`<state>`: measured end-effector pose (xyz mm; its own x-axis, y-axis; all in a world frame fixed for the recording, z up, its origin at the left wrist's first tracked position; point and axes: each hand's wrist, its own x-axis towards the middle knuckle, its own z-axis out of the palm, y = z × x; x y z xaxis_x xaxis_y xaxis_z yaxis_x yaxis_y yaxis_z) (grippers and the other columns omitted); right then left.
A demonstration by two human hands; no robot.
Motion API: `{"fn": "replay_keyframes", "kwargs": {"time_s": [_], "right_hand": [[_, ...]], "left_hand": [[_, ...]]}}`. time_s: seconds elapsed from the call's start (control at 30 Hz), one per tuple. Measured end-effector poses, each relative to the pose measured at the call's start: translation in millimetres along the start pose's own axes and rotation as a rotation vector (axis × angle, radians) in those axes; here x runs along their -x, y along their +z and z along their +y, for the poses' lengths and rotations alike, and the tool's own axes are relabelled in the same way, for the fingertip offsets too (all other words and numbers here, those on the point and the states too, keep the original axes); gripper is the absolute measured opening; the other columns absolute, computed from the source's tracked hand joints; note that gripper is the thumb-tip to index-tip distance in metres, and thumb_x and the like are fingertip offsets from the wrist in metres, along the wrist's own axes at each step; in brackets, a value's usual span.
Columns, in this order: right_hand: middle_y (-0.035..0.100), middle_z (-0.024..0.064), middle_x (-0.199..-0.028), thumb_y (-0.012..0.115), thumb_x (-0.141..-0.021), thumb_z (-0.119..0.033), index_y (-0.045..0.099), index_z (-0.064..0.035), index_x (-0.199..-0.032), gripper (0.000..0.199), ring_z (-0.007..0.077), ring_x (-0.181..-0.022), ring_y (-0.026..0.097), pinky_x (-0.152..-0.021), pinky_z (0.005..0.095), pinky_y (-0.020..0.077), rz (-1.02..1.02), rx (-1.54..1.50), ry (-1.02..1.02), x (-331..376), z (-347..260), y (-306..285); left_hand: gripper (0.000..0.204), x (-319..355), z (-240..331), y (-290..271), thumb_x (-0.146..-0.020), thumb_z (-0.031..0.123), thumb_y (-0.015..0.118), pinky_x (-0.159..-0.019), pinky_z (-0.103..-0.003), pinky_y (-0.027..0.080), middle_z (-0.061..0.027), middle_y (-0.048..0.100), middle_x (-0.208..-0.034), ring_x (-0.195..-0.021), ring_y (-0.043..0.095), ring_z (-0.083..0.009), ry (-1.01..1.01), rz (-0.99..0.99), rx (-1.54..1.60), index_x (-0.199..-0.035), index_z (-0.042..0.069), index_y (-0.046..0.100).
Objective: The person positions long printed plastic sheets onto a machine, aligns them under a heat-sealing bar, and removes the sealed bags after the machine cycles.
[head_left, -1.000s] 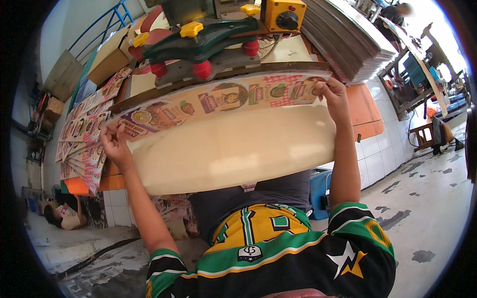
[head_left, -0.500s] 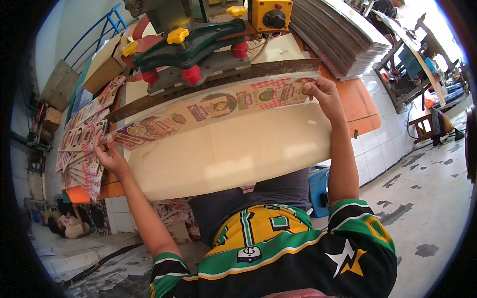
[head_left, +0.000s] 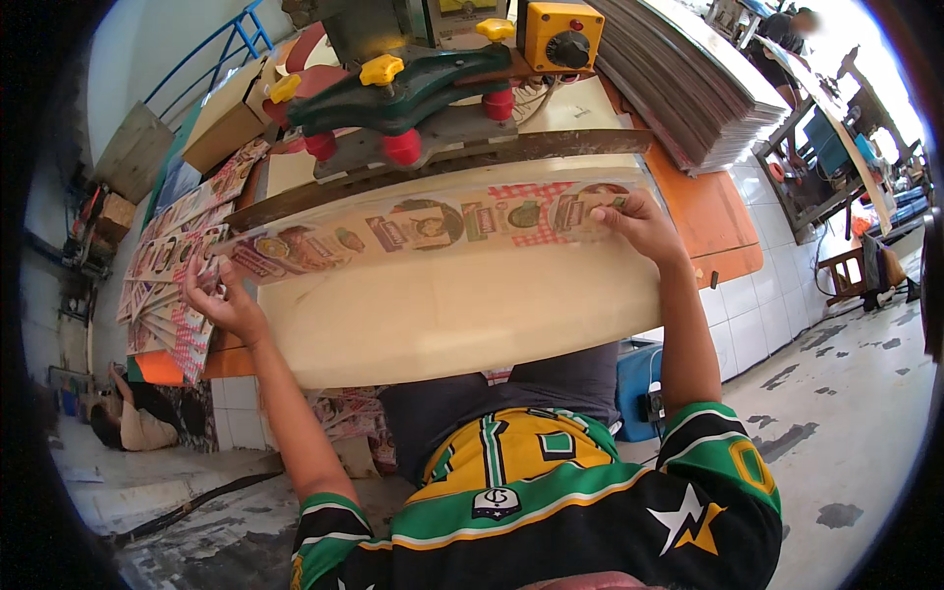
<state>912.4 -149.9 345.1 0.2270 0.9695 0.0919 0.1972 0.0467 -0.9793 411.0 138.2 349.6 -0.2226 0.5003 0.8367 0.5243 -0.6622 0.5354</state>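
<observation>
A long printed strip (head_left: 428, 226) with food pictures and red checks is stretched across a cream-coloured board (head_left: 452, 320). It looks like thin, see-through plastic film. Its left end is in my left hand (head_left: 224, 300), between the thumb and curled fingers. At the right end my right hand (head_left: 644, 226) pinches it, thumb on top. Just beyond the strip runs a long dark metal bar (head_left: 442, 157), part of a machine with a green bracket (head_left: 413, 98), yellow knobs and red bushings.
Fanned printed pieces (head_left: 167, 265) lie left, near a cardboard box (head_left: 226, 113). A tall stack of sheets (head_left: 698, 88) stands far right on the orange table (head_left: 713, 221). A yellow control box (head_left: 559, 37) tops the machine. One person (head_left: 782, 34) is far right, another (head_left: 138, 418) low left.
The strip's right end has come down toward me, away from the metal bar, with my right hand. My left hand has shifted little. The whole view has swung slightly.
</observation>
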Motion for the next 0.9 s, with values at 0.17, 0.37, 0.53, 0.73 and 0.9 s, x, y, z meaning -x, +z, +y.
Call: {"fn": "replay_keyframes", "kwargs": {"time_s": [0.17,0.37,0.53,0.73,0.9], "right_hand": [[0.073,-0.0006,-0.100,0.070,-0.101,-0.028,0.072,0.0011,-0.118,0.034,0.0053,-0.090,0.062,-0.079,0.0251,0.0516,0.002,-0.111,-0.012,12.4,-6.1,36.7],[0.071,-0.0038,-0.099,0.069,-0.101,-0.025,0.072,-0.0007,-0.119,0.030,0.0040,-0.087,0.059,-0.077,0.0241,0.0491,0.036,-0.185,0.024,27.5,-13.3,86.2],[0.074,-0.0007,-0.101,0.067,-0.102,-0.026,0.071,-0.0009,-0.120,0.031,0.0058,-0.093,0.061,-0.084,0.0270,0.0512,0.007,-0.153,-0.004,32.4,-17.6,93.9],[0.075,0.0015,-0.097,0.064,-0.102,-0.018,0.072,-0.0004,-0.117,0.024,0.0078,-0.093,0.063,-0.083,0.0288,0.0527,-0.003,-0.084,-0.049,31.8,-20.0,91.4],[0.075,0.0045,-0.091,0.064,-0.099,-0.012,0.071,0.0018,-0.107,0.017,0.0076,-0.088,0.064,-0.079,0.0295,0.0530,0.081,0.062,-0.099,32.9,-1.6,93.4]], "left_hand": [[0.043,6.6,52.6,-1.4,-0.101,0.027,0.068,-0.098,-0.040,0.044,-0.0111,0.059,-0.125,-0.121,0.053,-0.0246,0.193,0.057,-0.071,-0.132,0.001,0.057],[0.028,43.2,175.1,2.0,-0.094,0.017,0.071,-0.104,-0.043,0.044,-0.0115,0.065,-0.127,-0.117,0.060,-0.0291,0.360,-0.458,0.185,-0.118,0.004,0.068],[0.039,56.7,246.1,35.7,-0.087,0.025,0.077,-0.101,-0.044,0.044,-0.0092,0.065,-0.124,-0.115,0.061,-0.0289,0.524,-0.810,0.230,-0.123,0.011,0.069],[0.034,61.5,295.6,72.5,-0.087,0.027,0.075,-0.097,-0.044,0.045,-0.0110,0.067,-0.118,-0.109,0.062,-0.0310,0.581,-0.987,0.315,-0.115,0.007,0.069],[0.012,73.2,317.8,90.0,-0.088,0.015,0.070,-0.090,-0.041,0.047,-0.0091,0.066,-0.096,-0.097,0.064,-0.0285,0.600,-1.102,0.365,-0.093,0.005,0.069]]}}
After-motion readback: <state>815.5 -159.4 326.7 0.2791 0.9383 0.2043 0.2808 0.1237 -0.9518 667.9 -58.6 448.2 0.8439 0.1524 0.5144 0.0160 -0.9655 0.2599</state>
